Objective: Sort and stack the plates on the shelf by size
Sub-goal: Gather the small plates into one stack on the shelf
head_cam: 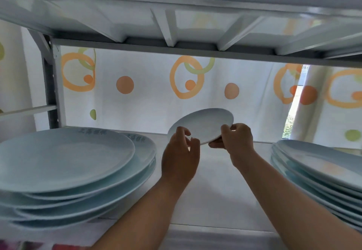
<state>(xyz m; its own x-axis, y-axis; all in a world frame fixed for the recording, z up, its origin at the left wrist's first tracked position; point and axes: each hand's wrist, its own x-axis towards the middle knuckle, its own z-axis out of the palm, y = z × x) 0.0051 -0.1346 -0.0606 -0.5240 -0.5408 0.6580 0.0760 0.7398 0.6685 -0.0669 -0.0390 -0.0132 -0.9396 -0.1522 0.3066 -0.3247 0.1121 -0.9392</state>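
White shelf (215, 191) under a metal rack, circle-print curtain (148, 85) behind. Small plate (203, 125) held tilted in the air over the bare middle, between the left stack (64, 163) and right stack (321, 171). Left hand (181, 157) and right hand (238, 139) both pinch its near rim. Glazed ceramic: stiff, slick, breakable, probably light; the rim suits the grip.

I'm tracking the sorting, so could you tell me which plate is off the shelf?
The small plate, held tilted by both hands in the middle; all others lie in the left and right stacks.
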